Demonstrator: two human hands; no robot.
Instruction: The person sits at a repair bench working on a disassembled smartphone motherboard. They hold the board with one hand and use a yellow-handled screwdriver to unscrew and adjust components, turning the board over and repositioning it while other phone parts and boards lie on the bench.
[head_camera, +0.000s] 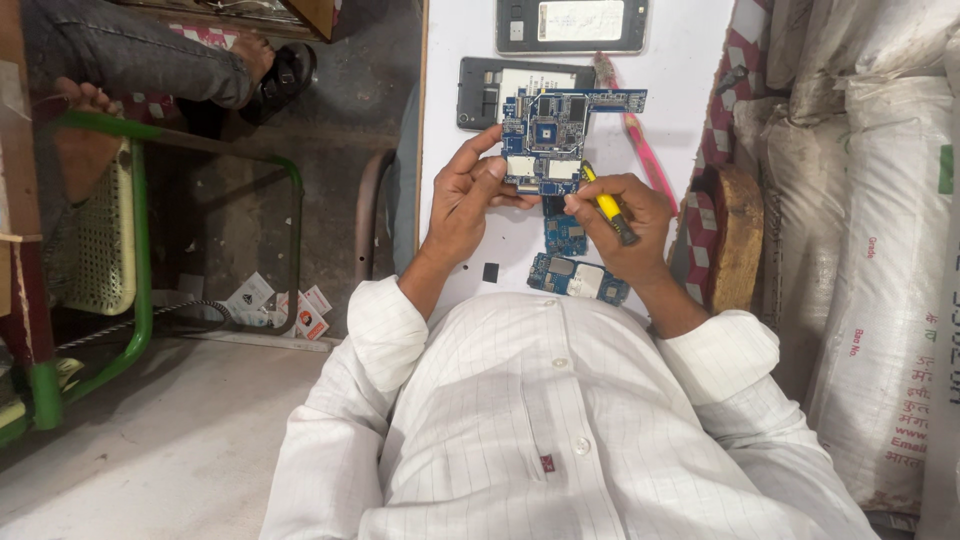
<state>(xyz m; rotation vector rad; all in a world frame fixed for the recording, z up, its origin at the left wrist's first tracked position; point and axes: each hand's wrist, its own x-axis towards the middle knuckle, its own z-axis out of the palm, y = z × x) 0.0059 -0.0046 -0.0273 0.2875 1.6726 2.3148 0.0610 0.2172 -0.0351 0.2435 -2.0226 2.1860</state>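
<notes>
Disassembly step in hand, by appearance: left hand (468, 195) fingers clasp blue circuit board (550, 140) above white bench (690, 60); right hand (622, 222) grips yellow screwdriver (607, 206), tip at board's lower edge. Next move calls for steady tip seating.

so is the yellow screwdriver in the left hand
No, the yellow screwdriver sits in the right hand, while the left hand holds the blue circuit board.
</notes>
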